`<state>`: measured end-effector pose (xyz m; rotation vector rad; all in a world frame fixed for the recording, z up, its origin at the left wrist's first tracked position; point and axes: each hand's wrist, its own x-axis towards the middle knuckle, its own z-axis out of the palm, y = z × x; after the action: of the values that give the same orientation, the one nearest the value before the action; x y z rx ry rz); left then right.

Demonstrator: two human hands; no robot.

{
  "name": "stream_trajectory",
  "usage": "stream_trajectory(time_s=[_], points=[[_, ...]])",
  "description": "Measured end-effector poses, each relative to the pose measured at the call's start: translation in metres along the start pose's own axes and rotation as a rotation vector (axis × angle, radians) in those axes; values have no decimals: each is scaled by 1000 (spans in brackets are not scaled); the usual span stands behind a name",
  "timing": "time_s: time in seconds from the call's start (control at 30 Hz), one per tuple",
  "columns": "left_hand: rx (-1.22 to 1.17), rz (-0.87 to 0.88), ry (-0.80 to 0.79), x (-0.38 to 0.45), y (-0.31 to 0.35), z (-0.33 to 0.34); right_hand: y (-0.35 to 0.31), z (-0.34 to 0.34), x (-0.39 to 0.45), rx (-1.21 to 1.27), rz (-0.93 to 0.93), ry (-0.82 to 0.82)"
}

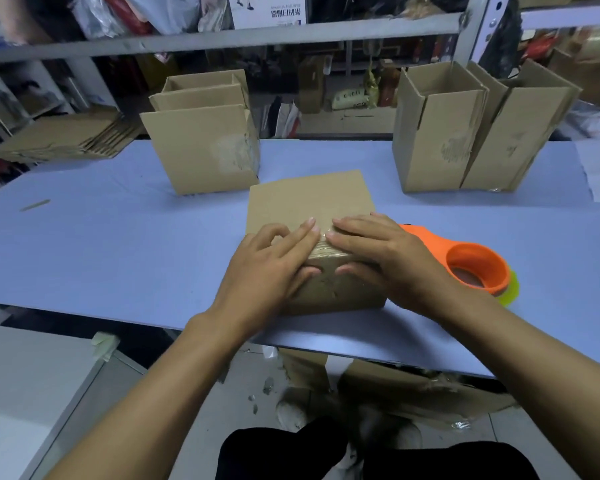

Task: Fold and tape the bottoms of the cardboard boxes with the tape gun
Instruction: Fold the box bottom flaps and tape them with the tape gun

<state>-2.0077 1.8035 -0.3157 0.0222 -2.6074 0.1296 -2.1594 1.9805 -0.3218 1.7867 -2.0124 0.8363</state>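
Head view looks down on a blue table [118, 244] where a box [309, 206] lies bottom-up near the front edge, its flaps folded shut. Clear tape [326, 245] runs over the near top edge and down the front face. Left hand [274, 268] lies flat on the box's near left corner, fingers straight and spread, thumb down on the front face. Right hand [385, 254] mirrors it on the near right corner, fingers straight and pressing, thumb on the front face too. Neither hand grips anything; their fingertips nearly meet over the tape.

An orange tape gun [465, 261] rests on the table just right of the box, partly hidden behind the right hand; something yellow-green shows at its near side, perhaps a guard. Farther back stand open boxes: one at left [201, 147] and two touching at right [440, 133]. Flat cardboard [66, 136] is stacked at far left.
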Motion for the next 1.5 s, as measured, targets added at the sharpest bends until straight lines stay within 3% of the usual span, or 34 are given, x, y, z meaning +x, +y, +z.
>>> stream_trajectory(time_s=[0.13, 0.27, 0.37, 0.47, 0.7, 0.87, 0.97, 1.13, 1.23, 1.37, 1.43, 1.5], points=[[78, 63, -65, -2, -12, -5, 8, -10, -4, -71, -21, -151], [-41, 1, -55, 5, -8, -8, -7, 1, 4, -27, 34, 36], [-22, 13, -66, 3, -12, -5, -2, -1, 0, -6, 38, -16], [-10, -15, -144, -1, -15, -5, 7, -8, -3, -16, 24, -128], [-260, -93, -451, 3, -24, -18, 3, -8, -1, 31, 81, -167], [-446, -181, -441, 9, -18, -36, -17, -25, -6, -157, 159, -193], [-495, -170, -352, 25, -19, -59, -32, -38, -12, -370, 8, -155], [-501, -140, -513, 58, -24, -108, -47, -51, -1, -433, -3, -143], [-652, -285, -384, 59, -22, -114, -46, -58, 5, -374, 19, -120], [-871, -535, 38, 54, -18, -117, -40, -64, 4, -200, 234, 29], [-899, -659, 106, 47, -18, -117, -40, -70, 4, -26, 441, 105], [-869, -777, 69, 37, -21, -108, -40, -73, 5, 154, 598, 213]])
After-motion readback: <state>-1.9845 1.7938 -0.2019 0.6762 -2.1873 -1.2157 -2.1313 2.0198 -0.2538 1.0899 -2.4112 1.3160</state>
